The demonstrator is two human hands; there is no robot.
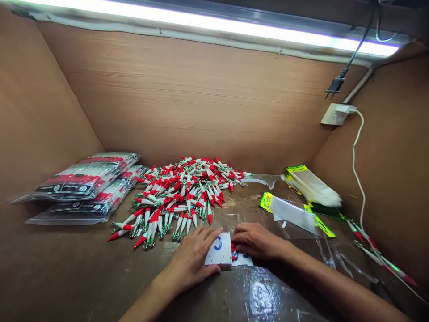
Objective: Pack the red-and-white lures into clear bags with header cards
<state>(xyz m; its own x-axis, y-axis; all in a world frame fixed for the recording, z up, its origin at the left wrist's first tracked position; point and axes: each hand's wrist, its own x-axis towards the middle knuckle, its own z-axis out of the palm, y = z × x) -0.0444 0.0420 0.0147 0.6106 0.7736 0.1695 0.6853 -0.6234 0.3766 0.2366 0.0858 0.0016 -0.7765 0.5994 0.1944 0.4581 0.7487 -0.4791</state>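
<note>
My left hand (pixel 197 250) grips a small white block (pixel 219 252) with a blue letter C on its top, thumb on the near side and fingers along the far side. Just right of it, my right hand (pixel 253 239) has its fingers curled down over a white piece with blue marks (pixel 246 259). Something red (pixel 234 253) shows between the block and these fingers; what the fingertips pinch is mostly hidden. Beyond both hands lies a large heap of red-and-white squid jigs (pixel 187 185) with green hooks, the closest ones beside my left hand.
Clear bags packed with jigs (pixel 80 179) are stacked at left. Empty yellow-headed plastic sleeves (pixel 291 212) lie at right, with another sleeve stack (pixel 313 185) behind. A few loose jigs (pixel 382 255) rest near a white cord (pixel 355 165). A black plug (pixel 335 85) hangs above.
</note>
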